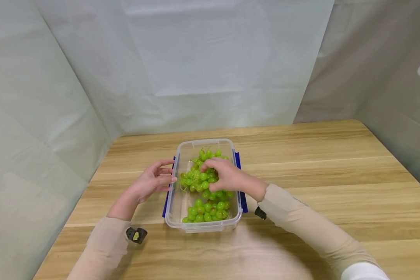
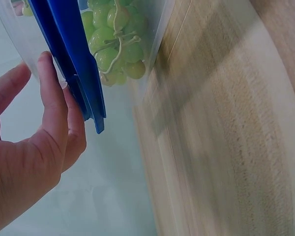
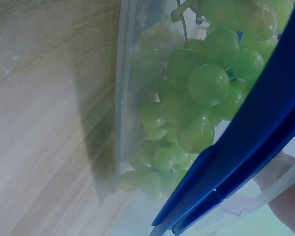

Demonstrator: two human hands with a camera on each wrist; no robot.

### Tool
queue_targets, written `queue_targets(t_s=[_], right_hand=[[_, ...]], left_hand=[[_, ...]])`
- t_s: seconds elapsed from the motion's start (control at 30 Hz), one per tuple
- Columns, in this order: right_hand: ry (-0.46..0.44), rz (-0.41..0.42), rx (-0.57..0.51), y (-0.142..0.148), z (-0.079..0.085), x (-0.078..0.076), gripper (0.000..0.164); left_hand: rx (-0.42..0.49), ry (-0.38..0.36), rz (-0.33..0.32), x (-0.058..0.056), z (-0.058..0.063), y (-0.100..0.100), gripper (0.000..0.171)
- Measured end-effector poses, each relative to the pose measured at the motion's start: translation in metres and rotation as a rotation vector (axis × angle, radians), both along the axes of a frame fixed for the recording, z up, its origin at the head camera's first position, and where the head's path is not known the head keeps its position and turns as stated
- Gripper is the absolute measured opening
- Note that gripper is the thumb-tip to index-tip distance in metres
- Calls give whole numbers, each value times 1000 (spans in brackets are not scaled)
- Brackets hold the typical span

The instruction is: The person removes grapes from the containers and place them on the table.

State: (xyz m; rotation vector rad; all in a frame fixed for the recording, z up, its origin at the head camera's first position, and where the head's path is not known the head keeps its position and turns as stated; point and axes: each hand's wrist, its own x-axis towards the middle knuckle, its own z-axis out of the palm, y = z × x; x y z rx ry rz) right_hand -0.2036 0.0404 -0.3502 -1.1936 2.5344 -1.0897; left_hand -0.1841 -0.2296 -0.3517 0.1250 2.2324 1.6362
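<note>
A clear plastic food container (image 1: 203,224) with blue side latches (image 1: 244,200) stands lidless, holding bunches of green grapes. My right hand (image 1: 228,175) reaches over the right rim, thumb and fingers curled round a bunch of grapes (image 1: 195,182) in the middle. Another bunch (image 1: 210,212) lies at the near end, and more grapes (image 1: 208,154) show at the far end. My left hand (image 1: 150,182) is at the left rim, its fingers loosely bent and fingertips right at the edge. In the left wrist view, those fingers (image 2: 54,101) are beside a hanging blue latch (image 2: 78,64).
The container rests on a wood-grain table (image 1: 318,171). Pale cloth sheets (image 1: 213,66) hang behind the table and along both sides. A dark wrist camera (image 1: 136,235) is strapped below the left hand, and another (image 1: 260,212) sits under the right wrist.
</note>
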Motion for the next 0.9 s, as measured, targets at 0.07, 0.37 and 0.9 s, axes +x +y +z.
queue_targets(t_s=[0.07, 0.37, 0.9], right_hand=[[9, 5, 5, 1, -1, 0, 41], [15, -1, 5, 3, 0, -3, 40], [20, -26, -94, 13, 3, -5, 48]], left_hand=[[0, -1, 1, 0, -1, 0, 70], [11, 2, 1, -2, -3, 1, 70], [26, -7, 9, -4, -4, 4, 68]])
